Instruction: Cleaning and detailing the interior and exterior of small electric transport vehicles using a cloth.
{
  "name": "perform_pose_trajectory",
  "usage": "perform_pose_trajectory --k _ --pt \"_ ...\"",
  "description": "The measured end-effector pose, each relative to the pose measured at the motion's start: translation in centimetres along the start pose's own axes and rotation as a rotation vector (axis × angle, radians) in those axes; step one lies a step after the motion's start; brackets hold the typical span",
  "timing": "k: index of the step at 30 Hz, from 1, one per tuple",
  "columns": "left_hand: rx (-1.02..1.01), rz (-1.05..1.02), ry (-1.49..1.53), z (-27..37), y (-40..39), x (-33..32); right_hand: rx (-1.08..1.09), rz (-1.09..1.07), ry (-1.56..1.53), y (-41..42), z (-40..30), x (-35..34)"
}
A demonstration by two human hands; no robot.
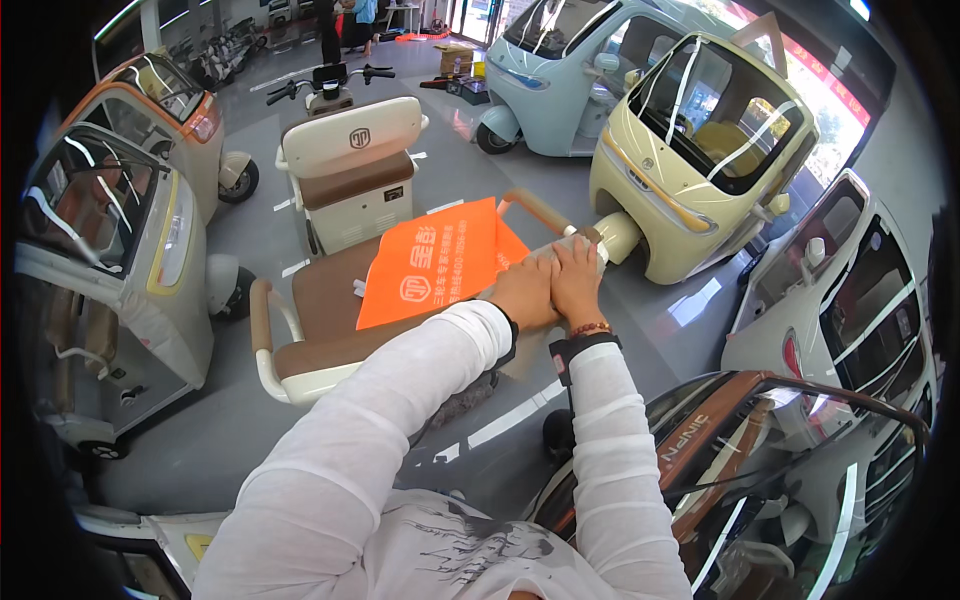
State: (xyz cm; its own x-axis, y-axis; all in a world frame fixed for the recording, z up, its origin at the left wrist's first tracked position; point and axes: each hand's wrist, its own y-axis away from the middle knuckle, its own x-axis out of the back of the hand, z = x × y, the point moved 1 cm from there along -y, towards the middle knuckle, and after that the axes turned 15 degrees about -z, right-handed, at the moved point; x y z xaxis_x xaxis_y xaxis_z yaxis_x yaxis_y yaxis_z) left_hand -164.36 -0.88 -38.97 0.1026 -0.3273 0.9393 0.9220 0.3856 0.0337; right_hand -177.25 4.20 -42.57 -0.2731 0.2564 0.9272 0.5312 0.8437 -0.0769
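Observation:
My left hand (523, 291) and my right hand (576, 276) are close together at the right end of a brown-cushioned seat (322, 281) with cream metal framing. Both grip a greyish-beige cloth (546, 256) wrapped about the seat's armrest frame; some fingertips of the left are hidden. An orange printed sheet (420, 259) bearing white writing lies across the cushion, reaching the left hand. Behind the hands rises the tan padded armrest (541, 210). A matching armrest (260, 315) stands at the seat's other end.
Ahead is the front seat's cream backrest (352, 139), with handlebars (330, 82) beyond. Enclosed three-wheelers flank me: a cream-yellow one (652, 187), a light blue one (540, 82), a grey-white one (172, 315) and a brown one (690, 442). People (364, 22) stand far back.

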Motion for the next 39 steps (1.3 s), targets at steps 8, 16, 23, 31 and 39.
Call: perform_pose_trajectory --k 8,16,23,31,39 --pt "0.022 0.098 -0.061 1.2 -2.0 -0.8 0.093 0.083 0.087 -2.5 3.1 -0.3" --pt "0.1 0.184 -0.232 1.0 0.4 -2.2 -0.059 -0.049 0.198 1.6 -0.3 1.0" --pt "0.041 0.305 -0.441 -0.2 6.6 -1.8 0.084 0.065 0.331 6.0 -4.1 0.1" --pt "-0.027 0.309 -0.538 -7.0 21.0 0.0 0.504 0.132 0.249 13.2 -15.1 -3.4" --pt "-0.208 0.261 -0.215 -16.6 32.4 1.7 0.674 -0.013 0.295 18.1 -27.9 -5.7"
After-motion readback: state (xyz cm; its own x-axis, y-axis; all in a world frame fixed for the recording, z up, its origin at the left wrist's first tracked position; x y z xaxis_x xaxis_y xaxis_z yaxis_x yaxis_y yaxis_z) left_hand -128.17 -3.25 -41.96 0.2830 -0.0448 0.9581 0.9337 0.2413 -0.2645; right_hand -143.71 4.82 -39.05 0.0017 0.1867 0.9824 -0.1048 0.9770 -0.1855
